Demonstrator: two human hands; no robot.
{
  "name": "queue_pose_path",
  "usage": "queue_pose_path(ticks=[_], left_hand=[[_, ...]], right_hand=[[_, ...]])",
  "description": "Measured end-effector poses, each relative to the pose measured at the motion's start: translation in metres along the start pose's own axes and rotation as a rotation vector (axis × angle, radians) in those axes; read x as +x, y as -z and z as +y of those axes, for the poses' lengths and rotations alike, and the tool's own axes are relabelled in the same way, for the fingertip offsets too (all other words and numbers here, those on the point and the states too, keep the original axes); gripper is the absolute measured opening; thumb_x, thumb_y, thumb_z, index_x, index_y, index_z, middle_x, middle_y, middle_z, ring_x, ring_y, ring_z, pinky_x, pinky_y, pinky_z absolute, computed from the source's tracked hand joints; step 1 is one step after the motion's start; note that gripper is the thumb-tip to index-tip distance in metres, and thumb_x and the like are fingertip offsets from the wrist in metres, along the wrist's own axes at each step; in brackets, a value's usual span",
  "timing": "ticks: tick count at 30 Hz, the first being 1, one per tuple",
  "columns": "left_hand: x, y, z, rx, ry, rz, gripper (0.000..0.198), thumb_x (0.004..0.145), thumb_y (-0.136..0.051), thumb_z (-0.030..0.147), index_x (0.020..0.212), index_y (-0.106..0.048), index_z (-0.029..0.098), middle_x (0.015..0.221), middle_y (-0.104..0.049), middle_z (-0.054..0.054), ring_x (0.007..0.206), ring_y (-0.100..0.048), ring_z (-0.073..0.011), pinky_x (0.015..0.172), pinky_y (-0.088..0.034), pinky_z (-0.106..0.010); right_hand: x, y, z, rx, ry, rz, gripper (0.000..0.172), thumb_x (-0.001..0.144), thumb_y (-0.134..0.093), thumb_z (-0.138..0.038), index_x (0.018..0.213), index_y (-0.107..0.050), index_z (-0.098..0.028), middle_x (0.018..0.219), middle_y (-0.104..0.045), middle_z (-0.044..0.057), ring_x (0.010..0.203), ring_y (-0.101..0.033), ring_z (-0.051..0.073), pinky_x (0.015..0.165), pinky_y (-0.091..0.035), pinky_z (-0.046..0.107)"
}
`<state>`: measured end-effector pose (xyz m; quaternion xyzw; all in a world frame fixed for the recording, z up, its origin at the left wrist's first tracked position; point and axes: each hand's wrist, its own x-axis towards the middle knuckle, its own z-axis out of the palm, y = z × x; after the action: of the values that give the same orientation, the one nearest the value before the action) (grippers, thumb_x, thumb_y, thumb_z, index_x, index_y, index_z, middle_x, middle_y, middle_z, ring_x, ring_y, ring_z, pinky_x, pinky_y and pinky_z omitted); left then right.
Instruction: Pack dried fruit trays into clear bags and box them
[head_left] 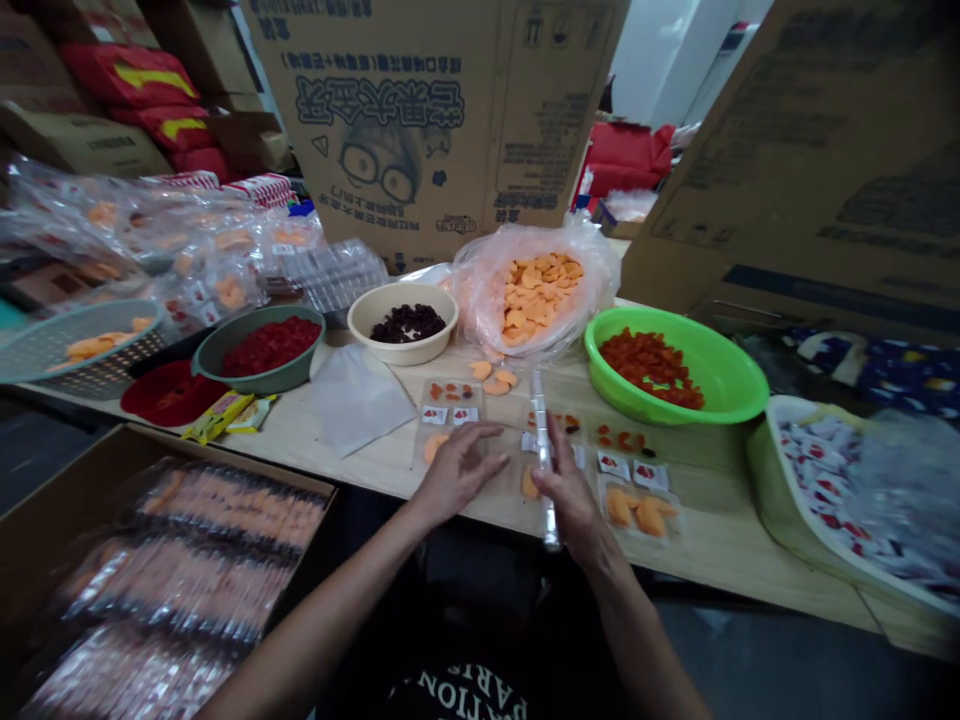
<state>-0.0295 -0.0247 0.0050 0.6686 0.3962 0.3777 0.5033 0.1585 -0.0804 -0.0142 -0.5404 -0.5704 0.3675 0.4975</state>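
Observation:
My right hand point(571, 490) is closed on a thin clear plastic tray point(550, 525), turned on edge; whether it is one tray or several nested is hard to tell. To its left, my left hand point(461, 470) holds nothing, thumb and fingers apart. Around both hands lie filled clear trays: the left tray point(450, 390) and the right tray point(637, 485) show dried red-orange pieces, small white packets and orange biscuit-like pieces. Another filled tray is partly hidden behind my right hand. A few loose orange pieces point(499, 380) lie just beyond.
Behind stand a bag of orange pieces point(544, 295), a cream bowl point(403, 350) of dark pieces, a green bowl point(679, 408) and a grey-green bowl point(259, 378). At right is a packet-filled tub point(780, 500); at lower left, a carton point(315, 520) of packed trays.

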Motion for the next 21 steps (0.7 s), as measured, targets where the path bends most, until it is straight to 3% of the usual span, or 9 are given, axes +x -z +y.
queue_pose_path(ticks=[1, 3, 6, 9, 12, 21], left_hand=[[0.000, -0.008, 0.013, -0.266, 0.067, 0.012, 0.041, 0.084, -0.073, 0.048, 0.110, -0.071, 0.017, 0.112, -0.071, -0.012, 0.108, -0.065, -0.0260, 0.097, -0.049, -0.039], [-0.001, -0.026, 0.033, -0.708, 0.225, 0.019, 0.039, 0.075, -0.082, 0.047, 0.093, -0.072, 0.014, 0.083, -0.071, -0.005, 0.074, -0.066, -0.0148, 0.074, -0.053, -0.027], [-0.002, -0.046, 0.045, -0.999, 0.384, 0.055, 0.041, 0.058, -0.095, 0.034, 0.079, -0.069, 0.010, 0.069, -0.065, 0.000, 0.058, -0.059, -0.0075, 0.059, -0.050, -0.018], [-0.002, -0.052, 0.044, -1.040, 0.432, 0.062, 0.043, 0.055, -0.097, 0.032, 0.080, -0.070, 0.009, 0.067, -0.066, -0.001, 0.056, -0.059, -0.0071, 0.057, -0.051, -0.017], [-0.003, -0.052, 0.044, -1.023, 0.434, 0.056, 0.042, 0.056, -0.096, 0.031, 0.081, -0.070, 0.009, 0.067, -0.066, 0.000, 0.055, -0.059, -0.0067, 0.056, -0.052, -0.017], [-0.005, -0.056, 0.050, -0.981, 0.420, 0.054, 0.043, 0.055, -0.097, 0.034, 0.076, -0.068, 0.010, 0.061, -0.063, 0.001, 0.050, -0.056, -0.0048, 0.053, -0.048, -0.015]], right_hand=[[-0.002, -0.005, -0.005, 0.088, -0.018, -0.006, 0.081, 0.087, -0.057, -0.049, 0.159, -0.024, -0.032, 0.162, -0.035, 0.003, 0.149, -0.028, 0.030, 0.120, -0.027, 0.054], [-0.006, -0.015, -0.015, 0.268, -0.068, -0.011, 0.074, 0.086, -0.059, -0.053, 0.154, -0.039, -0.032, 0.155, -0.046, 0.003, 0.148, -0.030, 0.030, 0.121, -0.025, 0.053], [-0.012, -0.023, -0.027, 0.468, -0.158, 0.004, 0.057, 0.086, -0.059, -0.059, 0.135, -0.063, -0.030, 0.135, -0.064, 0.004, 0.140, -0.043, 0.031, 0.118, -0.032, 0.052], [-0.017, -0.025, -0.032, 0.610, -0.259, 0.030, 0.047, 0.079, -0.066, -0.063, 0.108, -0.076, -0.028, 0.110, -0.074, 0.006, 0.125, -0.057, 0.033, 0.110, -0.042, 0.051], [-0.020, -0.024, -0.032, 0.706, -0.342, 0.049, 0.043, 0.070, -0.076, -0.064, 0.089, -0.078, -0.025, 0.093, -0.076, 0.006, 0.110, -0.065, 0.033, 0.100, -0.050, 0.048], [-0.022, -0.019, -0.029, 0.754, -0.364, 0.057, 0.043, 0.065, -0.080, -0.062, 0.079, -0.074, -0.022, 0.083, -0.071, 0.005, 0.088, -0.065, 0.025, 0.088, -0.053, 0.040]])
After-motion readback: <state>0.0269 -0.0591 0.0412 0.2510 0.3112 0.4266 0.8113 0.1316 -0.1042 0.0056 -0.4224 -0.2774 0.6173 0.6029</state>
